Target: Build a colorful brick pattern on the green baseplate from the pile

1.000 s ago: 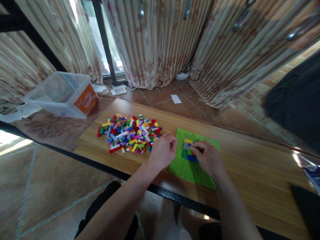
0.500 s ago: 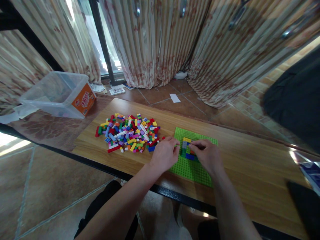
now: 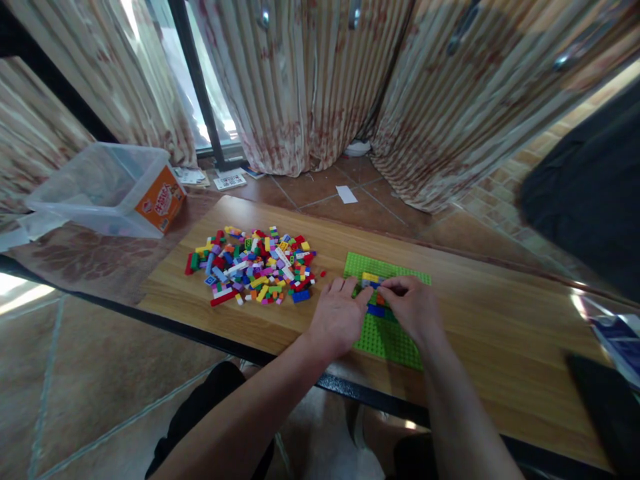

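A green baseplate (image 3: 385, 337) lies on the wooden table (image 3: 490, 333) in front of me, with a small block of stacked bricks (image 3: 373, 293) on it: yellow on top, blue below. My left hand (image 3: 337, 317) rests on the plate's left edge, fingers stretched out flat toward the bricks. My right hand (image 3: 410, 307) is over the stack with its fingertips pinched together on the bricks; what it pinches is hidden. A loose pile of many-coloured bricks (image 3: 255, 265) lies on the table to the left of both hands.
A clear plastic tub (image 3: 107, 190) with an orange label stands at the far left on a patterned cloth. Striped curtains hang behind the table. Papers lie on the tiled floor by the window. A dark object (image 3: 590, 193) is at the right.
My left hand has moved right from beside the plate onto its left edge and opened its fingers. My right hand stays on the brick stack. The view has shifted a little.
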Motion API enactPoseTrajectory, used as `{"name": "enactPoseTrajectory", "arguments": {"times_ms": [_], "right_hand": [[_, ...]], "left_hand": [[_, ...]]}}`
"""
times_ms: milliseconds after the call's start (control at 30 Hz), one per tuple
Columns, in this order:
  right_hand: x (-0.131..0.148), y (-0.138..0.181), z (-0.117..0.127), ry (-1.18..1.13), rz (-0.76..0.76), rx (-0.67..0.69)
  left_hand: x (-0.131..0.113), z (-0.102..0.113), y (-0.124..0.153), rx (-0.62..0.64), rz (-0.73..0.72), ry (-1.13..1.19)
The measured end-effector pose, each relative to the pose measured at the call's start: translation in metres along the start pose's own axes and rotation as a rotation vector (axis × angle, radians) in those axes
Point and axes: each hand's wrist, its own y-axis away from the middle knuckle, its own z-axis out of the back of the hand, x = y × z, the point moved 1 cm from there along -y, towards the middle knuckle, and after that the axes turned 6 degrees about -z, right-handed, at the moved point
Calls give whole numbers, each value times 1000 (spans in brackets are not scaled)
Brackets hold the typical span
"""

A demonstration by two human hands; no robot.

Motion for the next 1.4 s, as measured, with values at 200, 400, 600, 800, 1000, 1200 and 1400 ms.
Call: {"name": "enactPoseTrajectory", "arguments": {"times_ms": [200,400,600,800,1000,1200,1400], "right_hand": [[3,1,0,17,3,-12],[5,1,-2,37,42,-1],[5,2,-6,9,61,-25],[3,2,-5,-63,47,-22],[-2,-2,9,-363,-61,-161],[-2,-3,11,-366,-75,-199],[-3,-4,8,-274,-72,-98]], "left_hand": [[-1,-4,-1,5,-3,-62],[-12,0,-4,56,32,-111],[-31,4,-11,103,105,-169],[-22,-2,-4,59,100,-85],[1,-1,-1,-33,139,144],[2,4,-3,-27,160,160],[0,5,-1,-7,85,128]]}}
